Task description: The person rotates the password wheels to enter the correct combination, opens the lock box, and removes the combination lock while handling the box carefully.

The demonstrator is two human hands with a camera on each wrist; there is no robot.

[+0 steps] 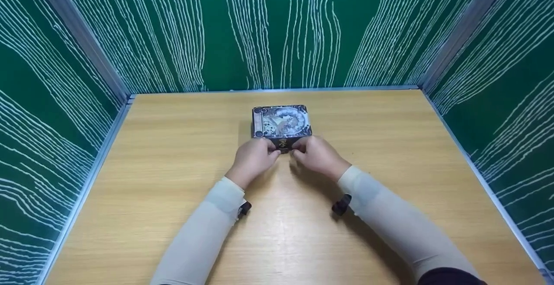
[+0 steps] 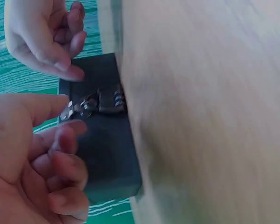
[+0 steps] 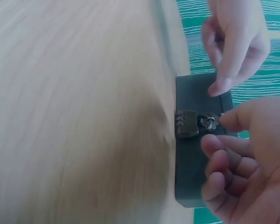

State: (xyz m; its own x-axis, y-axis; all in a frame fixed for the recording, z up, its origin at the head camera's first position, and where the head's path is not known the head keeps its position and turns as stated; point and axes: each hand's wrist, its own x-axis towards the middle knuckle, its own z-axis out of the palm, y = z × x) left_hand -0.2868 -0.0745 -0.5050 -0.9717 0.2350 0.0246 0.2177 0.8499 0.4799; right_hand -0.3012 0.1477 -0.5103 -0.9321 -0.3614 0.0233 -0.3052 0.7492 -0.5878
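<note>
A dark box [image 1: 281, 123] with a printed picture on its lid stands closed on the table. From the metal clasp [image 3: 210, 122] on its front hangs a small combination padlock [image 3: 186, 123] with number dials. My left hand [image 1: 256, 157] is at the left of the box's front, fingers loosely bent, thumb and index apart beside the clasp. On the other side, my right hand [image 1: 319, 155] has its fingers bent the same way near the clasp. The padlock shows between the two hands, and neither hand grips anything visible.
The light wooden table [image 1: 194, 125] reaches to a metal-edged frame [image 1: 277, 89]. Green panels [image 1: 212, 30] with wavy white lines enclose the back and both sides. A dark wrist device [image 1: 342, 205] sits on the right sleeve, another [image 1: 244, 208] on the left.
</note>
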